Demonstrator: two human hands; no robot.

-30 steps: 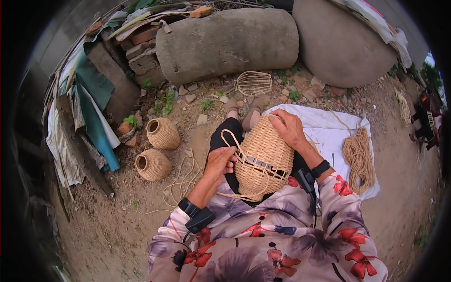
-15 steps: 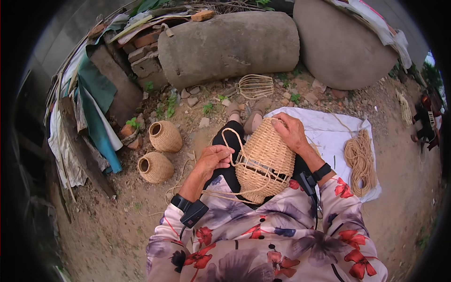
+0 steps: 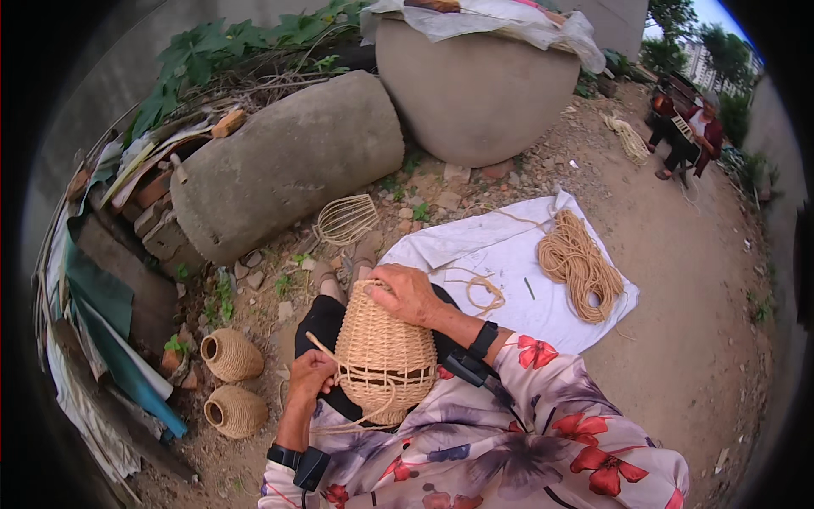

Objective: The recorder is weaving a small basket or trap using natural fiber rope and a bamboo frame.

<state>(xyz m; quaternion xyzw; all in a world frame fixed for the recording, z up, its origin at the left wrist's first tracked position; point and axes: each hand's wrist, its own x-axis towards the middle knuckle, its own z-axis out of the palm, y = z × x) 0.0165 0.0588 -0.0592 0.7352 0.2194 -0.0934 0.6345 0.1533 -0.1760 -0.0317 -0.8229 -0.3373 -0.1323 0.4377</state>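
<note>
A tan woven basket [image 3: 383, 341] rests in my lap between my knees, with a gap of bare ribs around its lower part. My right hand [image 3: 409, 294] grips its far end, fingers curled over the edge. At the basket's left side my left hand [image 3: 312, 375] pinches a tan cord [image 3: 319, 343], whose short loop stands up above the fingers. More of this cord hangs across the ribs and trails over my lap. The fingertips of my left hand are partly hidden against the basket.
Two finished-looking small baskets [image 3: 233, 355] lie on the ground at left. A bare basket frame [image 3: 346, 219] sits beyond my feet. Coiled cord [image 3: 579, 265] lies on a white sheet [image 3: 500, 318] at right. Behind stand a stone cylinder [image 3: 288, 161] and a large vat [image 3: 475, 93]. Another person [image 3: 699, 127] sits far right.
The view has swung to the right, bringing the seated person further into sight. My left hand has drawn in closer to the basket with the cord; my right hand keeps its hold.
</note>
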